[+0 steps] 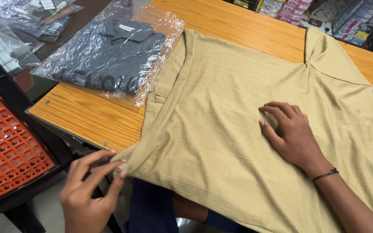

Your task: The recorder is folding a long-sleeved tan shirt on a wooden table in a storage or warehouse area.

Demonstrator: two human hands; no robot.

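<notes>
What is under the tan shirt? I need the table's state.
The tan shirt lies on the wooden table, right hand flat on it. Anything beneath the cloth is hidden.

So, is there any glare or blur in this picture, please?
Head view: light glares in white streaks on the clear plastic bag around the grey shirt; the tan shirt is evenly lit and sharp; the left hand at its corner looks slightly soft; the right hand casts almost no shadow.
</notes>
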